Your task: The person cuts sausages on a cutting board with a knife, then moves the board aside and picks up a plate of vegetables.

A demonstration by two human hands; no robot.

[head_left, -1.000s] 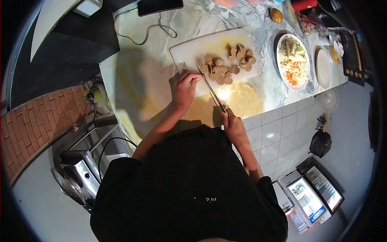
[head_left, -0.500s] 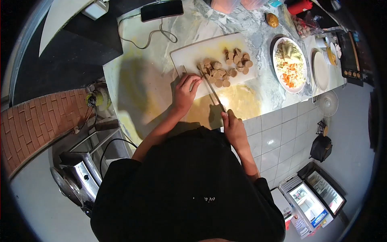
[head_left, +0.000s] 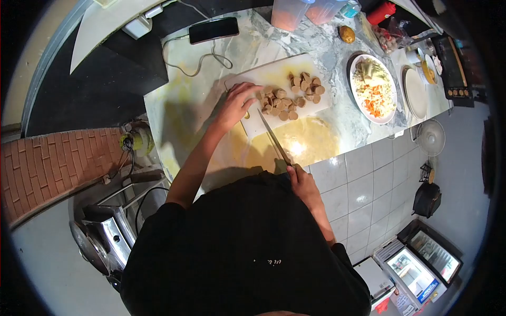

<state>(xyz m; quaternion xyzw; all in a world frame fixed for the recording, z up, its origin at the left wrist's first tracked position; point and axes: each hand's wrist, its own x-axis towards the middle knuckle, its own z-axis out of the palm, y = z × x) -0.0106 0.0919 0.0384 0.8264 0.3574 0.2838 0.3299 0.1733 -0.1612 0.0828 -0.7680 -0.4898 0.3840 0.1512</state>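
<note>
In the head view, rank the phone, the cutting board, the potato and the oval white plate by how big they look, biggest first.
1. cutting board
2. oval white plate
3. phone
4. potato

surface (head_left: 263,45): marbly, kinda yellowish in spots
board (head_left: 274,71): white, lying flat mid-surface
phone (head_left: 214,30): flat, cable (head_left: 197,71) looped beside it
plate (head_left: 380,121): oval, right of the board
potato (head_left: 347,34): beyond the plate
</note>
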